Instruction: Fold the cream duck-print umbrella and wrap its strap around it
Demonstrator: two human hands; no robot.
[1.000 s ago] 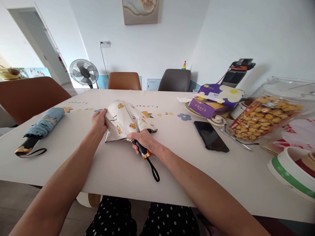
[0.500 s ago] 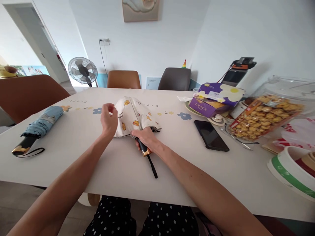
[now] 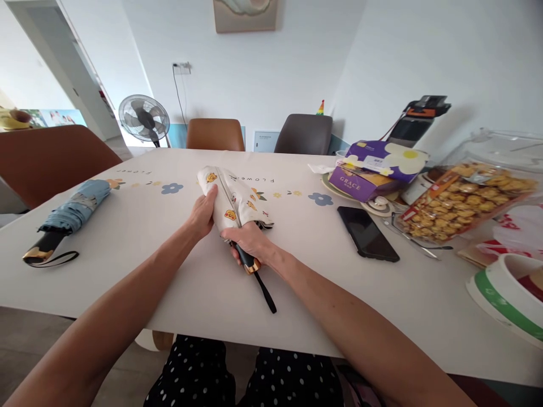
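Observation:
A white folding umbrella (image 3: 227,195) with small yellow cartoon prints lies on the table before me, its canopy loosely gathered. My right hand (image 3: 251,240) is closed around the top of its black handle (image 3: 245,258) and the canopy's lower edge, the thumb lying over the fabric. From the handle's gold end a black wrist strap (image 3: 267,295) trails toward me. My left hand (image 3: 205,213) wraps the canopy's left side, thumb on top; its other fingers are mostly hidden. Some loose fabric sticks out to the right of my right hand.
A rolled light blue umbrella (image 3: 76,209) lies at the left. To the right are a black phone (image 3: 368,233), glasses (image 3: 418,242), a purple box (image 3: 352,182), a clear jar of snacks (image 3: 470,192) and a white-and-green roll (image 3: 496,291). Chairs stand around the table (image 3: 127,277).
My left hand has come down from beside the canopy onto its left side and folded the fabric inward, so the canopy is narrower. My right hand keeps its hold.

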